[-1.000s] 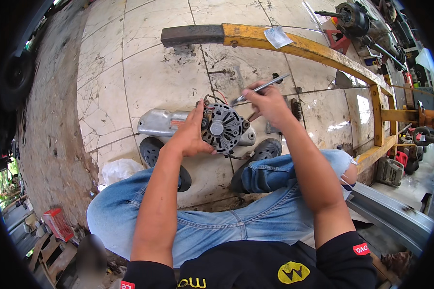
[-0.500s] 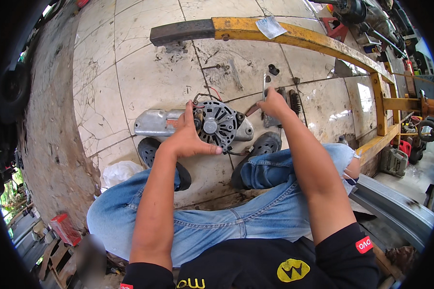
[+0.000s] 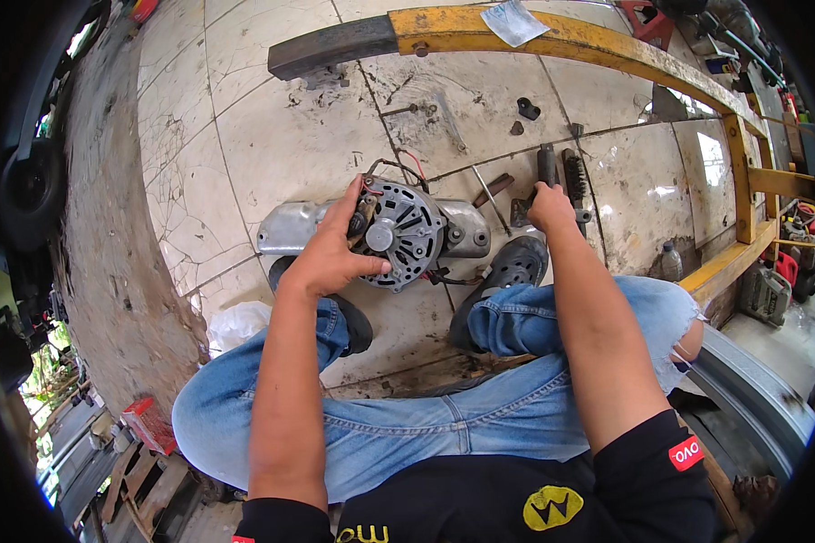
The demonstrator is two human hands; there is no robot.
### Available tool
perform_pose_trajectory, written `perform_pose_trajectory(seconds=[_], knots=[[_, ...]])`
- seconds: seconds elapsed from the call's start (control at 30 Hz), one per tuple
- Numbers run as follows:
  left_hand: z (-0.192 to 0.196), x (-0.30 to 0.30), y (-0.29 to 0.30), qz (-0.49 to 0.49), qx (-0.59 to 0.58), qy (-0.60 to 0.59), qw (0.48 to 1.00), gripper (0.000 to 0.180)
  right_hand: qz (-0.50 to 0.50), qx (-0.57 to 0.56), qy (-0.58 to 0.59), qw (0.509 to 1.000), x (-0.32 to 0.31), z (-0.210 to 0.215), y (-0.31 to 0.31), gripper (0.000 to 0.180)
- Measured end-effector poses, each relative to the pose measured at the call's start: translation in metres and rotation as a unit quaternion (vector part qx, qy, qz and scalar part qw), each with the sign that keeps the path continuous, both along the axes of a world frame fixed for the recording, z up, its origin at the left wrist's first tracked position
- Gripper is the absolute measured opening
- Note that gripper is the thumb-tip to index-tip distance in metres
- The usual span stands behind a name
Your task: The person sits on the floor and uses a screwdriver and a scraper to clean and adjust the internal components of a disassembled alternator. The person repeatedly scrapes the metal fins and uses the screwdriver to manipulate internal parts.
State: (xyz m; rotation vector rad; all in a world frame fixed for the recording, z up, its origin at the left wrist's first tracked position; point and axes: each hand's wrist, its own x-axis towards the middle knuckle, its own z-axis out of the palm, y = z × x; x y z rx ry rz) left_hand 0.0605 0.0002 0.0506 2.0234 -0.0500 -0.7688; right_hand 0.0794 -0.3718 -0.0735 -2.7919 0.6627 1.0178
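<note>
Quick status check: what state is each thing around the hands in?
Left hand: fingers spread, touching the slotted unit
Slotted unit: slotted face up, wired
Right hand: at the dark tool, grip unclear
Dark tool: lying, partly hidden
Thin metal tool: lying, not held
Bristled brush: lying, not held
Plastic bottle: upright
White bag: crumpled

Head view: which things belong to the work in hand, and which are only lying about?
Likely in use: round slotted part, touched by the left grip; silver casing partly hidden by it; dark tool at the right grip.

Seemingly lying about: pale sheet on yellow frame; clear bottle; white bag.
</note>
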Motion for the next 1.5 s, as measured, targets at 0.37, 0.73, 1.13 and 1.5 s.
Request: perform_pose_trajectory(seconds=[0.37,0.73,1.13,1.5], knots=[[0.016,0.011,-0.003,-0.013,-0.008,0.056,0.998,0.121,0.163,-0.055,0.003,0.985,-0.002,0.0,-0.003,0.03],[0.003,0.013,-0.008,-0.047,0.044,0.024,0.998,0.119,0.155,0.289,-0.239,0.914,0.07,0.113,0.051,0.047],[0.012,-0.004,-0.029,0.014,0.083,-0.051,0.995,0.124,0.177,0.314,-0.118,0.925,0.001,0.167,0.097,0.058],[0.014,-0.006,-0.03,0.026,0.081,-0.059,0.995,0.122,0.161,0.3,-0.138,0.93,-0.002,0.167,0.106,0.05]])
